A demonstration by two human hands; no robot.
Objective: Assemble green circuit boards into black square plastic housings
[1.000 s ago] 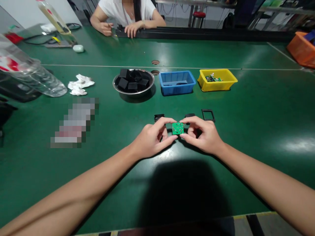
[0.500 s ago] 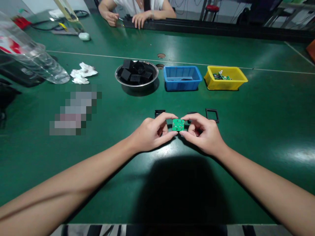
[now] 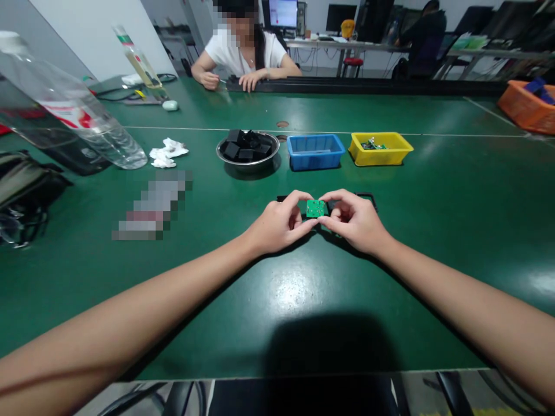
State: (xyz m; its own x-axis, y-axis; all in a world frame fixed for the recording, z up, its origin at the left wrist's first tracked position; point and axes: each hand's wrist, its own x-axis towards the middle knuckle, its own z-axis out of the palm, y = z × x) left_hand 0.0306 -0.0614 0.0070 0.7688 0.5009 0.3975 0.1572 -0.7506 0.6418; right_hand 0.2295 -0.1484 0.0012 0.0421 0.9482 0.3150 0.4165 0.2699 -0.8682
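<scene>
A small green circuit board (image 3: 315,208) is held upright between both my hands, just above the green table. My left hand (image 3: 284,224) pinches its left edge with thumb and forefinger. On the opposite edge, my right hand (image 3: 356,219) grips it the same way. Behind my right hand a black square frame (image 3: 371,199) lies on the table, partly covered. Another black part (image 3: 281,198) shows just behind my left fingers, mostly hidden.
Beyond my hands stand a metal bowl (image 3: 222,159) of black blocks, a blue bin (image 3: 315,161) and a yellow bin (image 3: 381,157) holding circuit boards. Crumpled tissue (image 3: 168,151) and a large plastic bottle (image 3: 99,124) are at left. An orange basket (image 3: 524,112) is far right. A person (image 3: 249,58) sits opposite.
The head view has tilted up, showing more of the room and the person opposite. Both hands still hold the circuit board in nearly the same pose.
</scene>
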